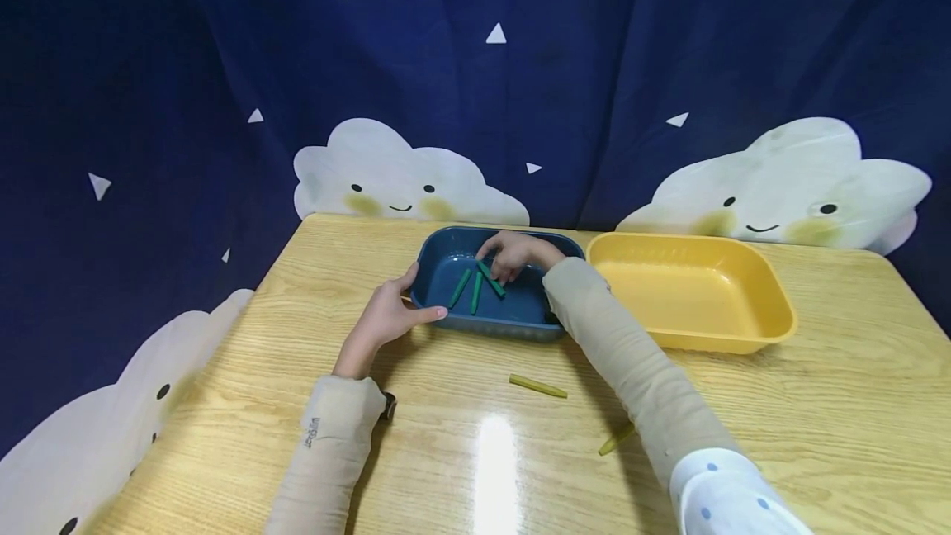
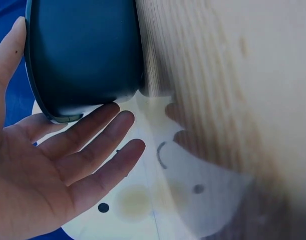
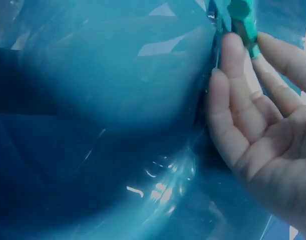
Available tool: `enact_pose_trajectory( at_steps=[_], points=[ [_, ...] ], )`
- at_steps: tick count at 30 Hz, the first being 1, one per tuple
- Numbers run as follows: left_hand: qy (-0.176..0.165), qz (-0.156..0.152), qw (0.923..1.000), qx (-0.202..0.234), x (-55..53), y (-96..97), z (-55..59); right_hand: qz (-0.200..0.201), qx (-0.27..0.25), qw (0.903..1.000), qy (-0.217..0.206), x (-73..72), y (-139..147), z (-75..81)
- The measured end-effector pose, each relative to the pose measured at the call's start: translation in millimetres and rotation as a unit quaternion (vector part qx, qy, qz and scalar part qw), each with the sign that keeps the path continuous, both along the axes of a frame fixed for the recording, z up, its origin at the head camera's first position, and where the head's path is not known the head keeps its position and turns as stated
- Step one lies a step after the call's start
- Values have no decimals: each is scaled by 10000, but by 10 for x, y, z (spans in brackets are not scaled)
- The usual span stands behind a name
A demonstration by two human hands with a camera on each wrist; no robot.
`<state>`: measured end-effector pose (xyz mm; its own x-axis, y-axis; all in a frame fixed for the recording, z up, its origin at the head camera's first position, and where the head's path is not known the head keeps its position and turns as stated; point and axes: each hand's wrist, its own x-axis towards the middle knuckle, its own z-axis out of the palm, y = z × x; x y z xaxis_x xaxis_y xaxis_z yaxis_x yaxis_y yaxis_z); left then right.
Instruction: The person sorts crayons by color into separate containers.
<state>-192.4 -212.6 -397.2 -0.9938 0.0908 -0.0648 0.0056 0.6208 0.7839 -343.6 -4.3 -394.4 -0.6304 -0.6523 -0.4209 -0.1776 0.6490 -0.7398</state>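
Observation:
In the head view, a dark blue tray holds green crayons. My right hand reaches inside and pinches one green crayon between thumb and fingertips; the right wrist view shows the green crayon at the fingertips. Beside it lie two more, a left green crayon and a middle green crayon. My left hand rests against the tray's left end, thumb along the front rim. In the left wrist view, its fingers spread loosely beside the tray wall.
A yellow tray stands right of the blue one. A yellow crayon lies in front of the blue tray, and another yellow crayon lies partly under the right sleeve. Behind the wooden table hangs a blue cloth with clouds.

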Motion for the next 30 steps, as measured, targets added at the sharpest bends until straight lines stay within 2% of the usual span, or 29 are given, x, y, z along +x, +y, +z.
enact_pose_trajectory(
  at_steps=[7, 11, 19, 30],
  points=[
    [-62, 26, 10000, 40, 5, -1, 6, -285, 217, 9994, -3, -11, -12, -51],
    [-63, 15, 10000, 10, 2, -3, 3, -284, 124, 9995, 29, 1, -4, -34],
    [-14, -51, 10000, 6, -1, 10, 13, -113, -928, 9952, -274, 40, 0, 105],
    [-81, -45, 9999, 84, 7, 15, 26, -20, -1831, 9816, -534, 80, -4, 385]
  ],
)
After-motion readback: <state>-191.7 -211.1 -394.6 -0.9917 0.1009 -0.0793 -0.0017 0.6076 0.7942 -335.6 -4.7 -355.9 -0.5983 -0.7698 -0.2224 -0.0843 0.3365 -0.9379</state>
